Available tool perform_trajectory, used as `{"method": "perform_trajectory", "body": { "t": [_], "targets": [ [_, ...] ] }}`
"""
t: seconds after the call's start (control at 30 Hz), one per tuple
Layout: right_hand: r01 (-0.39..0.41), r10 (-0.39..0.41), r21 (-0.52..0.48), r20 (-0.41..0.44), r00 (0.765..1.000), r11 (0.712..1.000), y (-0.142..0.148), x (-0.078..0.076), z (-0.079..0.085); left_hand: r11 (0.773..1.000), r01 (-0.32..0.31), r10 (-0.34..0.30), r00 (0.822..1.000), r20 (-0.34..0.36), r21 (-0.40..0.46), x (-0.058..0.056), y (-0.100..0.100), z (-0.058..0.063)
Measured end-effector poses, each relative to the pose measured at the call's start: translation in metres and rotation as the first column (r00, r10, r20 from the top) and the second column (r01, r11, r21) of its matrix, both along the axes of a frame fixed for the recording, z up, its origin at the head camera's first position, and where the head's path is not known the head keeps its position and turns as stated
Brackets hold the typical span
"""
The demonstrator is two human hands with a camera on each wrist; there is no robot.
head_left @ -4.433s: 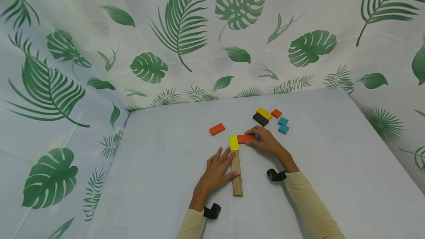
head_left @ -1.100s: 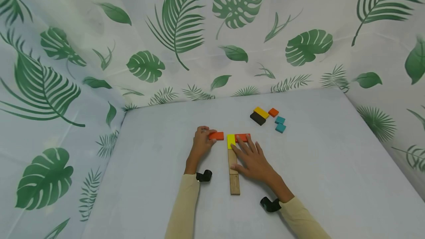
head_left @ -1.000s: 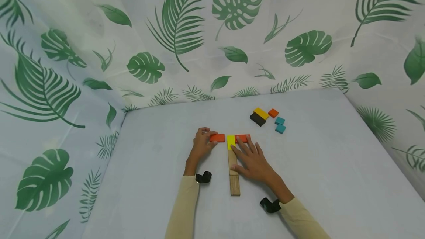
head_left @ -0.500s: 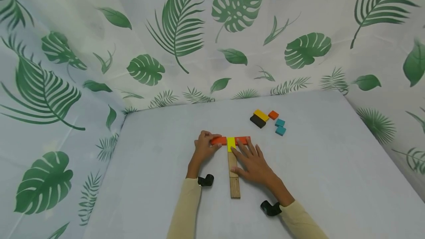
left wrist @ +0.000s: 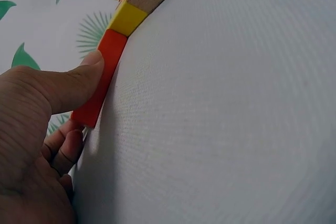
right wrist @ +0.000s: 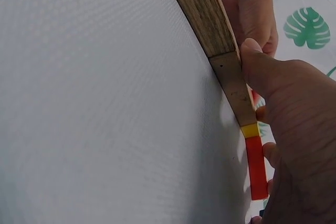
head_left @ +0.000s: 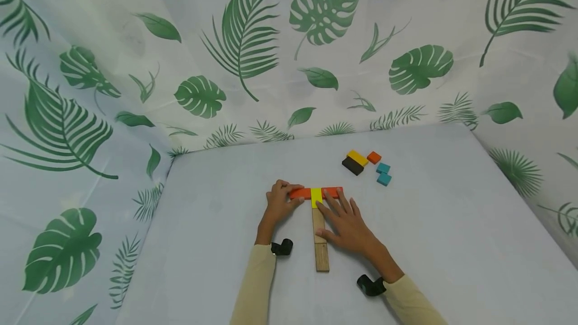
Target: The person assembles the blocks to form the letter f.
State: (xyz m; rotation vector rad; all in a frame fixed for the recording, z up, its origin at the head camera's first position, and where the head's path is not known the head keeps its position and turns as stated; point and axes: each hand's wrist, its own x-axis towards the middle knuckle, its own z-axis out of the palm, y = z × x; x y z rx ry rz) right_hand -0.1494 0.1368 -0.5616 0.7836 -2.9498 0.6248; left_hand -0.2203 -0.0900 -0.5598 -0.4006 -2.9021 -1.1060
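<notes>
My left hand (head_left: 279,205) pinches an orange-red block (head_left: 301,194) between thumb and fingers. That block meets the left side of a yellow block (head_left: 316,194). A second orange-red block (head_left: 331,189) adjoins the yellow one on the right, so the pieces form a T. Down the stem run two wooden blocks, one lighter (head_left: 318,218) and one darker (head_left: 322,258), end to end. My right hand (head_left: 349,229) lies with fingers spread, its fingertips on the right red block and the yellow block, its thumb at the lighter wooden block. The left wrist view shows my thumb on the red block (left wrist: 111,51).
Farther back, right of centre, lie a yellow block (head_left: 357,157), a dark brown block (head_left: 352,166), a small orange block (head_left: 374,157) and two small blue blocks (head_left: 384,179). A leaf-printed cloth (head_left: 271,104) stands behind the white table (head_left: 217,245).
My left hand left the wooden stem, took the loose left red block and slid it right against the yellow block. My right hand released the right red block's end and moved onto the blocks.
</notes>
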Motion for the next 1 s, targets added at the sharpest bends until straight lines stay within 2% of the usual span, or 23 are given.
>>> {"method": "perform_trajectory", "body": {
  "t": [0.43,0.63,0.8,1.0],
  "targets": [
    [-0.004,0.004,-0.011,-0.003,1.000,1.000,-0.002,0.001,0.002,1.000,-0.009,0.009,0.999,0.031,-0.022,-0.002,0.000,-0.003],
    [-0.002,0.001,0.010,0.040,0.999,1.000,-0.001,0.000,0.003,1.000,0.006,-0.005,1.000,0.024,-0.020,-0.004,-0.003,-0.007],
    [-0.002,0.001,0.016,0.042,0.999,1.000,-0.001,-0.001,0.004,0.999,0.022,-0.024,0.999,0.041,0.044,-0.004,-0.007,-0.005],
    [-0.003,0.003,-0.001,0.031,1.000,1.000,-0.001,-0.001,0.002,0.992,0.007,-0.012,0.999,0.044,0.125,-0.002,-0.012,-0.005]
  ]
}}
